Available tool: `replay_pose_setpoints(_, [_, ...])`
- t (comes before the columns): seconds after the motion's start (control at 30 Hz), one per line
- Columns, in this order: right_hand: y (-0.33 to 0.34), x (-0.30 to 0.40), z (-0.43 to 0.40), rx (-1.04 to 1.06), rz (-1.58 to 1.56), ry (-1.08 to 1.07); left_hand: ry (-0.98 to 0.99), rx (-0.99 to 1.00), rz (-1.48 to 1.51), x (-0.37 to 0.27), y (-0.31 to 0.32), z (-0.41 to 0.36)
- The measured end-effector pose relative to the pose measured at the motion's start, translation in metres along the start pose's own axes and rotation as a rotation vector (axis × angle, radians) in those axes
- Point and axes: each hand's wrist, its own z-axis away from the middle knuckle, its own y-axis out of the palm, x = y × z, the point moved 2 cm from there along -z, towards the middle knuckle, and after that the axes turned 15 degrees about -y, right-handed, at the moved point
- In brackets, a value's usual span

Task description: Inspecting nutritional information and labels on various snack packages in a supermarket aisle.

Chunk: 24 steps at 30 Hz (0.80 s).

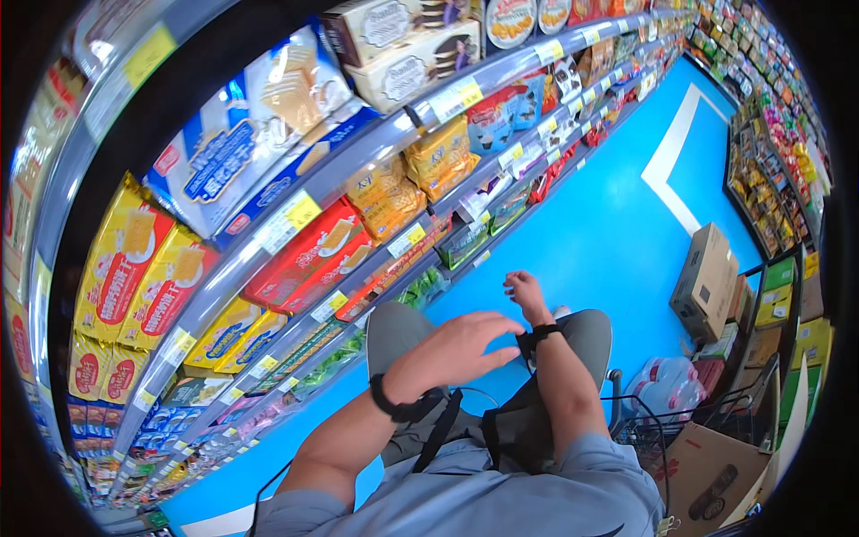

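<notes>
My left hand (pixel 463 344) reaches across in front of my lap, thumb and fingers apart and nothing between them. Its fingertips lie close to the black band (pixel 545 331) on my right wrist; whether they touch it I cannot tell. Another black band with a device (pixel 402 403) sits on my left wrist. Beyond, my right hand (pixel 525 294) hangs above the blue floor (pixel 577 248) with loosely bent fingers and no object in it. My grey-trousered knees (pixel 399 329) are on either side of the hands. A dark bag or cloth with black straps (pixel 493 429) lies across my lap.
Shelves at left hold red biscuit packs (pixel 309 255), yellow biscuit packs (pixel 144 268) and a blue-white wafer pack (pixel 248 134). At right stand a cardboard box (pixel 703 282), wrapped water bottles (pixel 664 386), a black wire cart (pixel 637 429) and an open carton (pixel 711 463).
</notes>
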Motion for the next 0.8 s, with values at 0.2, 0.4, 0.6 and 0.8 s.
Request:
replay_pose_setpoints(0.2, [0.032,0.02,0.029,0.102,0.02,0.049,-0.372,-0.15,0.051,0.087,-0.009,0.09])
replay_pose_setpoints(0.4, [0.058,0.032,0.042,0.168,0.071,0.072,-0.639,-0.025,0.529,0.179,0.039,0.119])
replay_pose_setpoints(0.6, [0.116,0.06,0.072,0.325,0.002,0.021,-0.594,-0.153,1.414,0.236,0.056,0.122])
replay_pose_setpoints(0.8, [0.132,0.01,0.073,0.429,0.102,-0.012,-0.499,-0.053,1.898,0.248,0.052,0.118])
